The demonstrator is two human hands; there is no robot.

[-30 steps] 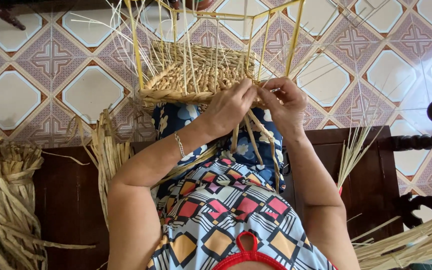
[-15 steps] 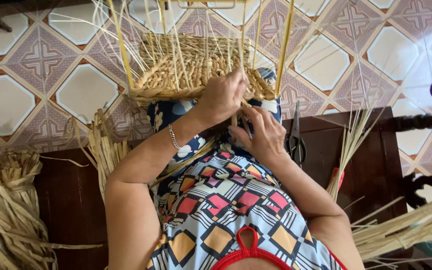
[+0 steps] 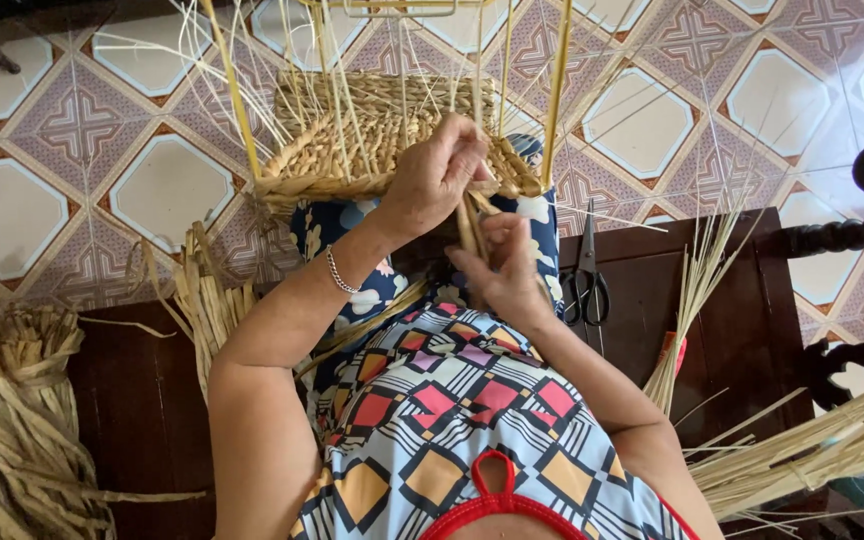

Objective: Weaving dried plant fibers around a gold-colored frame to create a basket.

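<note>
A half-woven straw basket rests on my knees, with yellow frame rods and thin loose strands rising from it. My left hand grips the near rim of the basket and pinches the weaving strand there. My right hand is just below it, closed on the same bundle of straw strand and drawing it down toward my lap. A thin bracelet sits on my left wrist. I wear a patterned dress.
Black-handled scissors lie on the dark wooden bench to my right, beside a tied sheaf of thin reeds. Bundles of flat dried straw lie at left and lower right. A patterned tile floor is below.
The basket has come nearer on my lap. My right hand has dropped from the rim to below my left hand, pulling the strand downward.
</note>
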